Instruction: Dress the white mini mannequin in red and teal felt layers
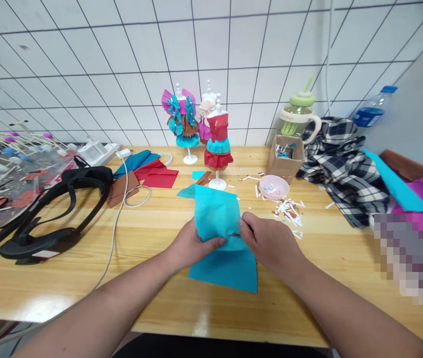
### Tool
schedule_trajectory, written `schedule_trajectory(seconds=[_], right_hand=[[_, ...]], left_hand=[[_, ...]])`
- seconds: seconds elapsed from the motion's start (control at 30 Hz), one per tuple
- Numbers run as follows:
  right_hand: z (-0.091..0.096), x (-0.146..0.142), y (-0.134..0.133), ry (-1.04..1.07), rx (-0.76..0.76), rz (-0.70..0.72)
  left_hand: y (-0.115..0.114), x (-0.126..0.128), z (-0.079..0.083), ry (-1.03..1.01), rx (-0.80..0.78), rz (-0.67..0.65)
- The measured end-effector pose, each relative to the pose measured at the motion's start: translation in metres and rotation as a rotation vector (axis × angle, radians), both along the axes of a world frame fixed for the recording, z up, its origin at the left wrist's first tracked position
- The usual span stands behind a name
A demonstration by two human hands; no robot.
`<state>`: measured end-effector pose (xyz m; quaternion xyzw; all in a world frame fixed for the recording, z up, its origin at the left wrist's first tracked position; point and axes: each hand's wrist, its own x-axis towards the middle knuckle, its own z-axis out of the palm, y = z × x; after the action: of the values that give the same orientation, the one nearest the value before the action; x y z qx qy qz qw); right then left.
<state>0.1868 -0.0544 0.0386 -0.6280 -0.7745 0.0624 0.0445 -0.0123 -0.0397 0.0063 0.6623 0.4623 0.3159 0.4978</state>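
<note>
A sheet of turquoise crepe paper is raised and folded over in front of me, its lower part hanging above the wooden table. My left hand grips it from the left, thumb across the front and fingers hidden behind. At the sheet's right edge, my right hand is closed in a fist-like pinch. A thin dark line runs from its fingertips along the paper; whether this is a blade or a fold I cannot tell. Behind stand small dress forms in paper outfits, including a red and turquoise one.
Folded red paper, a white cable and a black headset lie left. To the right are a pink dish, white paper scraps, a cardboard box, a green-lidded jug and a checked cloth.
</note>
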Motion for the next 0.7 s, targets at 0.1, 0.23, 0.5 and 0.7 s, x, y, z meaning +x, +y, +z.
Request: schedule_trajectory(seconds=[0.1, 0.23, 0.5, 0.7], right_hand=[[-0.0006, -0.0002, 0.0004, -0.016, -0.003, 0.003], [-0.0016, 0.0005, 0.0001, -0.023, 0.007, -0.007], [-0.0023, -0.0008, -0.0007, -0.022, 0.023, -0.018], [-0.0023, -0.0021, -0.0025, -0.019, 0.046, -0.004]], left_hand=[[-0.0011, 0.0005, -0.0009, 0.018, 0.019, 0.004], [-0.0009, 0.0010, -0.0009, 0.014, 0.024, 0.004], [-0.0016, 0.0020, -0.0009, 0.024, 0.045, 0.007], [-0.0020, 0.0028, -0.0006, -0.014, 0.016, 0.013]])
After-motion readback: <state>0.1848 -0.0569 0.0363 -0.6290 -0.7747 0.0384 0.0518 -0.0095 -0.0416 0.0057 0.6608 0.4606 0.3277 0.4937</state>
